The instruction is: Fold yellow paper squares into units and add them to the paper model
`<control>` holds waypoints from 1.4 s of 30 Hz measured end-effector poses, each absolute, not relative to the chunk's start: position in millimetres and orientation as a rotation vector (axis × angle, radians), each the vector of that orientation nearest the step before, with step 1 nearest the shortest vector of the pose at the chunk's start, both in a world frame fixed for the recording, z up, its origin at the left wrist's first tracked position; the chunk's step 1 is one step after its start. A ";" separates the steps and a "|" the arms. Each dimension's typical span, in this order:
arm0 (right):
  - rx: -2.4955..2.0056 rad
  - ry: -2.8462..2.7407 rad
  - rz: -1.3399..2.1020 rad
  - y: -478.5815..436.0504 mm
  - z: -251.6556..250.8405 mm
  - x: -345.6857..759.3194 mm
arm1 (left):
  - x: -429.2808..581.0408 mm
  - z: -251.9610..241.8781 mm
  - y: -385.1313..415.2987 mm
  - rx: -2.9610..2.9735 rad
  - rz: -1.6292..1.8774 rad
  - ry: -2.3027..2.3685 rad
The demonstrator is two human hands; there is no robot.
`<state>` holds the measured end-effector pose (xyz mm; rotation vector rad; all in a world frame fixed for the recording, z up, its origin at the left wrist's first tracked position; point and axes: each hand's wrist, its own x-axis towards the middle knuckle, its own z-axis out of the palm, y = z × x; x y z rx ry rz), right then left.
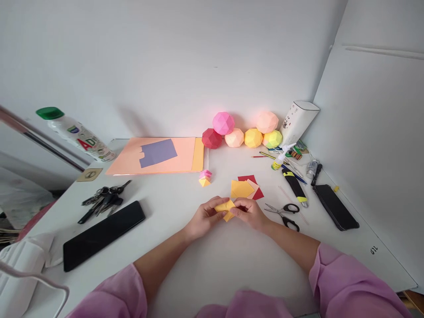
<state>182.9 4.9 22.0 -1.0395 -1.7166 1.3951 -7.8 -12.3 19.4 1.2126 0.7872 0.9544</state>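
Observation:
A partly folded piece of yellow paper (pixel 226 207) is held between my two hands above the white table. My left hand (pixel 204 218) pinches its left side between thumb and fingers. On the right side, my right hand (pixel 251 213) grips it with thumb and index finger. Just beyond the hands lie flat paper pieces: a yellow sheet (pixel 241 188), a peach one and a red sheet (pixel 260 193). Two small folded paper shapes, one pink (pixel 206 173) and one yellow (pixel 204 181), stand together farther left. Black-handled scissors (pixel 285 210) rest beside my right hand.
Several faceted paper balls (pixel 223 123) are stacked by the wall. Peach sheets (pixel 126 154) carry a purple piece (pixel 159 153). Keys (pixel 106 198), a black phone (pixel 104 234) and a bottle (pixel 82 137) are left; a cutter (pixel 294 186), glue bottle (pixel 278 163) and black case (pixel 334 206) right.

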 end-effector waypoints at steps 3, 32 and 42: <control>-1.038 -1.722 1.370 4.8 22.5 182.2 | -9.4 18.6 -12.9 1.174 0.953 0.777; -1.037 -1.712 1.283 3.6 23.7 179.1 | -5.8 24.2 -15.7 1.501 0.858 1.122; -1.046 -1.648 1.377 4.0 18.2 185.0 | -2.7 26.0 -18.2 1.549 0.826 1.146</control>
